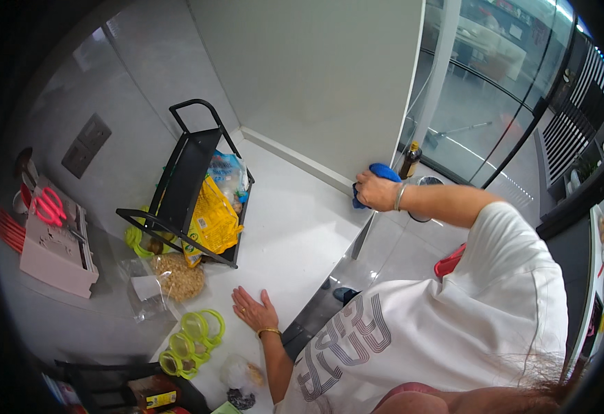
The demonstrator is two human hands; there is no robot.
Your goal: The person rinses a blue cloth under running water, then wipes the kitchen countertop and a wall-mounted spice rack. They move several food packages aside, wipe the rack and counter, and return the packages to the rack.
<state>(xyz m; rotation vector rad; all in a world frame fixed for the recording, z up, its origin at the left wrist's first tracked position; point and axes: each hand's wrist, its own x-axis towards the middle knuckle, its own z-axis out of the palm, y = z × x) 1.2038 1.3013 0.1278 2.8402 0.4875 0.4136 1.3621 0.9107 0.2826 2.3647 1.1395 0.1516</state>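
My right hand (377, 191) grips a bunched blue cloth (383, 172). It presses the cloth against the end of the upright grey panel (322, 93), at the corner of the white countertop (281, 207). Palm down, my left hand (255, 310) rests on the countertop with the thumb apart, holding nothing. Beside its fingers lies a clear plastic bag of tan, grain-like food (180, 277). Beyond that stands a two-tier black metal rack (188, 181) with a yellow packet (211, 217) and a blue-and-clear bag (229, 173) on its lower shelf.
Green-rimmed clear containers (193, 331) and a knotted plastic bag (239, 372) sit near my left forearm. A pink utensil holder (56, 248) with scissors (49, 207) is by the wall. Past the panel are a dark bottle (410, 159), a bin (428, 181) and a glass door (483, 93).
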